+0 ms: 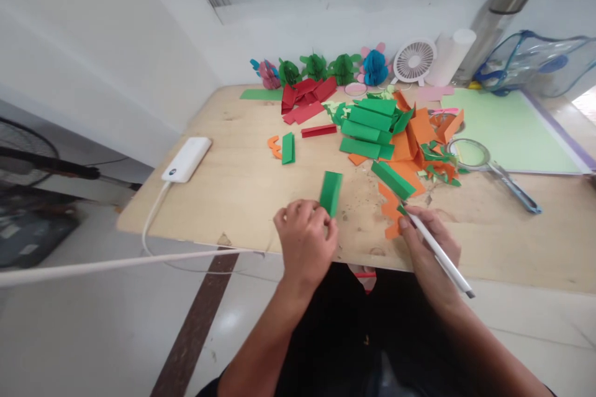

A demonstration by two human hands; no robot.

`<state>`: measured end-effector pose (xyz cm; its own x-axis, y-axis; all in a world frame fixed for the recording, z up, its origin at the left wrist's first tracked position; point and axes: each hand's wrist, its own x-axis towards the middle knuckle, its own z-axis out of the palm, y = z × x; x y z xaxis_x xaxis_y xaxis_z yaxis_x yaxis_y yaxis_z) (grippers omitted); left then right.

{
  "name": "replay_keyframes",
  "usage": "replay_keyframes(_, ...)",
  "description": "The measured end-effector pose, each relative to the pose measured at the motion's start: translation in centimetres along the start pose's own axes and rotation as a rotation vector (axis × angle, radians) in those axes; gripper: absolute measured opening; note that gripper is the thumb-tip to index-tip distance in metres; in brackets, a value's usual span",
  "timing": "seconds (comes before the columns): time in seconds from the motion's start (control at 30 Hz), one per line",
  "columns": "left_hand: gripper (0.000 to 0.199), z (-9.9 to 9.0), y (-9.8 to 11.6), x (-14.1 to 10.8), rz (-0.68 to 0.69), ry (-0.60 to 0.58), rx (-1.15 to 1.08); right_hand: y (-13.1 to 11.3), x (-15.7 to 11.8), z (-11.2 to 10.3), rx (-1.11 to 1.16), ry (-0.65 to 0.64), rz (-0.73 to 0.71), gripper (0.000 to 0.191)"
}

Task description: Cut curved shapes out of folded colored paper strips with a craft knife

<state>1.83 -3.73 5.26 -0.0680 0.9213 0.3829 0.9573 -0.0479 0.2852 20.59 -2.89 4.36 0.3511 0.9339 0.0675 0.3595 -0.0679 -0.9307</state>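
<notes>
My left hand is closed at the table's front edge, its fingers curled against the lower end of a green folded paper strip. The strip is slightly blurred, and the exact grip is partly hidden. In my right hand is a slim white pen, slanting with its far end toward me. An orange wavy-edged paper cutout lies by the right fingertips, touching the thumb. Just beyond it rests another green folded strip. Farther left, a green folded piece lies beside a small orange cutout.
Green strips, orange paper and red strips are heaped mid-table. Scissors lie at right on a pale green sheet's edge. A white power bank with a cable sits left. Paper figures and a small fan line the wall.
</notes>
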Motion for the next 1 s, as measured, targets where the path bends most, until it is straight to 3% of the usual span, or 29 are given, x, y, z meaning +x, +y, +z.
replay_keyframes(0.1,0.014,0.0,-1.5,0.9,0.033,0.015,0.145,-0.5,0.1,0.1,-0.003,0.007,-0.048,0.022)
replay_keyframes(0.23,0.011,1.5,-0.1,0.3,0.128,-0.175,0.160,-0.2,0.0,0.4,0.030,0.002,-0.040,0.023)
replay_keyframes(0.43,0.011,2.2,2.5,-2.2,0.290,-0.160,-0.165,0.3,0.1,0.4,0.035,-0.018,0.002,0.026)
replay_keyframes(0.53,0.019,2.1,1.5,-2.8,0.258,-0.058,-0.412,0.2,0.2,0.5,0.026,-0.026,-0.014,0.026)
replay_keyframes(0.6,0.026,2.2,0.1,-2.7,0.165,0.006,-0.472,0.2,0.1,0.7,0.022,-0.038,-0.016,0.026)
replay_keyframes(0.67,0.032,2.6,-1.4,-2.4,0.125,-0.009,-0.469,0.1,0.0,0.9,0.024,-0.054,-0.012,0.025)
replay_keyframes(0.8,0.027,3.7,-3.0,-1.6,0.286,-0.072,-0.339,-0.2,-0.2,1.6,0.028,-0.081,0.003,0.026)
replay_keyframes(1.0,0.024,4.7,-3.0,-0.6,0.424,-0.150,-0.297,0.2,0.4,2.9,-0.026,-0.146,-0.017,0.028)
